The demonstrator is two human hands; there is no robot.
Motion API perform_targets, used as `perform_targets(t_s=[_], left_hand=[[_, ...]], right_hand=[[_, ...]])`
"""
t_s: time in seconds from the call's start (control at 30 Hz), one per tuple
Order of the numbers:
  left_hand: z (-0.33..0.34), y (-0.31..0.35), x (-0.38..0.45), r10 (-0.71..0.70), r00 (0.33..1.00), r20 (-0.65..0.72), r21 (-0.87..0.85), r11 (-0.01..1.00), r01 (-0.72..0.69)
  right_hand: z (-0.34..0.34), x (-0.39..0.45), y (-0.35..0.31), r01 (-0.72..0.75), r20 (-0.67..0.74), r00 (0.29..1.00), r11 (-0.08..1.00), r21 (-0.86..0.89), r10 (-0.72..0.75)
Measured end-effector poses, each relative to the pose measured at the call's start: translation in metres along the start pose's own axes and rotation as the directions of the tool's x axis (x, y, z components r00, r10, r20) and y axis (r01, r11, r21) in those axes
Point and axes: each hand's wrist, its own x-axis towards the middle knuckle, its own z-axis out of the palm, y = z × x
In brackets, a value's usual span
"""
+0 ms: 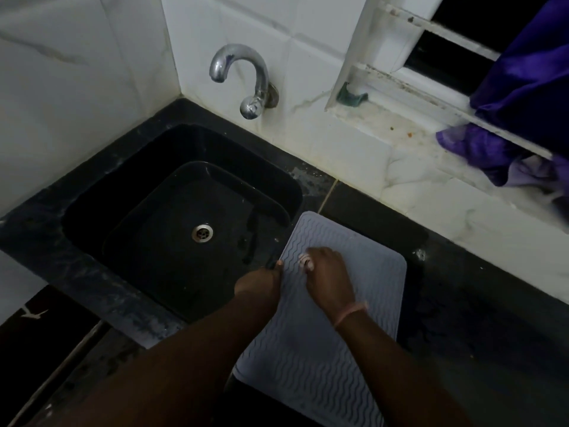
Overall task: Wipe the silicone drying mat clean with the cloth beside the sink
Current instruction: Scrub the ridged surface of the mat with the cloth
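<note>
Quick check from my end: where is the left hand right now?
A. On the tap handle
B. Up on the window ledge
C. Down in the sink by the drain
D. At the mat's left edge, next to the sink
D. The left hand sits at the left edge of the grey drying mat, beside the black sink, while the right hand rests on the mat's ridged surface.

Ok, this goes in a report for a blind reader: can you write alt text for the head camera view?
Two hands work on a grey ribbed mat beside a black sink: the left hand grips its edge, the right hand rubs a small pinkish cloth on it. A chrome tap juts from the white tiled wall.
</note>
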Motion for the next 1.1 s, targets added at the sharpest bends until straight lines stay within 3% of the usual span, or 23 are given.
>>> perform_targets(t_s=[0.13,0.23,0.43,0.73,0.93,1.1], left_hand=[[0.003,0.0,0.003,0.006,1.0,0.026,0.011,1.0,-0.006],[0.007,-0.002,0.004,0.035,0.999,0.005,0.05,0.998,-0.035],[0.008,-0.009,0.006,0.108,0.994,-0.012,0.094,0.99,-0.107],[0.01,-0.015,0.006,0.138,0.989,-0.049,0.104,0.986,-0.132],[0.004,-0.01,0.002,0.083,0.996,-0.039,0.078,0.994,-0.08],[0.003,-0.002,-0.002,0.008,0.999,-0.035,0.088,0.996,-0.005]], right_hand=[[-0.01,0.052,0.009,-0.122,-0.093,0.989,0.99,-0.067,0.116],[-0.01,0.072,0.009,-0.188,-0.069,0.981,0.973,-0.132,0.18],[-0.005,0.021,-0.01,-0.111,-0.019,0.994,0.99,-0.092,0.11],[0.017,-0.067,-0.052,-0.145,0.092,0.986,0.988,0.053,0.14],[-0.009,-0.025,-0.024,-0.194,0.03,0.981,0.975,0.106,0.192],[-0.008,0.019,0.003,-0.138,0.001,0.99,0.989,0.048,0.139]])
